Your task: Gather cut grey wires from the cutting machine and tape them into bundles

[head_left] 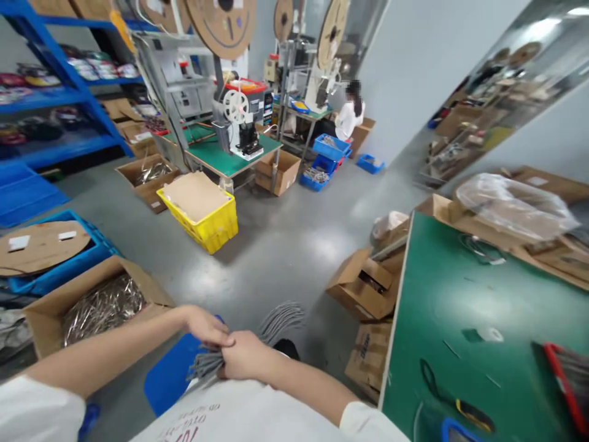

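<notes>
A bundle of grey wires (283, 318) is before the person's shirt (239, 411), the right hand (246, 357) closed around it; the left hand (205, 325) meets the right, its grip unclear. Leftward stands an open box (138, 283); rightward, a green bench (442, 301).

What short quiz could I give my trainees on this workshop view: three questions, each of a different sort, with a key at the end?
1. Multiple choice. What does the wearer's right hand grip?
A. a white reel
B. a bundle of grey cables
C. a cardboard box

2. True or false? The yellow crate stands on the floor.

3. Fill in the missing word. The yellow-and-black-handled tool lies on a table with a ____ top.

Key: 1. B; 2. True; 3. green.
</notes>
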`<state>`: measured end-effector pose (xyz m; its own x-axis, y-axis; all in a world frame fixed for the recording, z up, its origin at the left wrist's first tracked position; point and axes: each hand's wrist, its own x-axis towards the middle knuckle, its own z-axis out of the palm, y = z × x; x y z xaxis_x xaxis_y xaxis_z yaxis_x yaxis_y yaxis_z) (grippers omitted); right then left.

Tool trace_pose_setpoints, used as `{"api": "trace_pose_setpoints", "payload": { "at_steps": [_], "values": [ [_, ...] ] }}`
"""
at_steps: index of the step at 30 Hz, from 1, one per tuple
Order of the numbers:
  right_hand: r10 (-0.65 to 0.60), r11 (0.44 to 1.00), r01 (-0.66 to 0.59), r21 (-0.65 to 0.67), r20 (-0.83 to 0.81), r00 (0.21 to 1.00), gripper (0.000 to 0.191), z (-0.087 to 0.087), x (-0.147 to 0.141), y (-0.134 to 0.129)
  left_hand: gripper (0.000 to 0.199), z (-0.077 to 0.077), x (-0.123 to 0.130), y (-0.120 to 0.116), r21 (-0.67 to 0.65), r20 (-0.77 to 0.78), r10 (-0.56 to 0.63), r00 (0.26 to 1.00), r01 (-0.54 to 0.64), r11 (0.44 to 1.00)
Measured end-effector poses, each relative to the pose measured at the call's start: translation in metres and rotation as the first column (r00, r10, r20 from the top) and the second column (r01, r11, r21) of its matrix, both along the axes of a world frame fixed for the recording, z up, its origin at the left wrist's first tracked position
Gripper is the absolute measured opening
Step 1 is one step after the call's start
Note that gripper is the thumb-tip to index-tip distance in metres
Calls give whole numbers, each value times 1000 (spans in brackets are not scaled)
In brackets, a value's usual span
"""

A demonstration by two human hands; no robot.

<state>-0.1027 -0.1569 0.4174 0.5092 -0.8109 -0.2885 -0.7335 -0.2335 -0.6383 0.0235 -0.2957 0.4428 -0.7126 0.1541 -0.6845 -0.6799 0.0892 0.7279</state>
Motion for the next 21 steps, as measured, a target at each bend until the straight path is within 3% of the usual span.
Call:
{"api": "trace_pose_setpoints", "payload": {
  "at_steps": [3, 6, 8, 10, 13, 17, 21],
  "values": [
    [44, 998, -39, 40, -146, 988, 47, -22, -6, -21, 53, -17, 12, 13, -127, -66, 145, 987, -153, 980],
    [81, 997, -80, 15, -186, 979, 54, -40, -22, -51, 46, -28, 13, 7, -337, 59, 209, 976, -178, 925],
    [181, 982, -186, -17, -161, 970, 64, -52, -32, -73, 39, -34, 1, 0, -339, 164, 280, 946, -213, 916],
    [267, 962, -273, -29, -125, 955, 81, -63, -47, -92, 29, -42, -24, -6, -185, 296, 383, 875, -341, 922],
    [294, 956, -294, 7, -75, 953, 94, -78, -83, -117, 17, -55, -80, -9, -19, 477, 500, 723, -560, 828],
    [361, 932, -360, 35, -21, 932, 96, -98, -145, -146, 17, -71, -154, -9, -152, 517, 647, 561, -684, 714],
    [366, 929, -370, 23, 99, 925, 102, -106, -199, -181, 8, -84, -196, -31, -234, 510, 689, 514, -688, 687]
  ]
}}
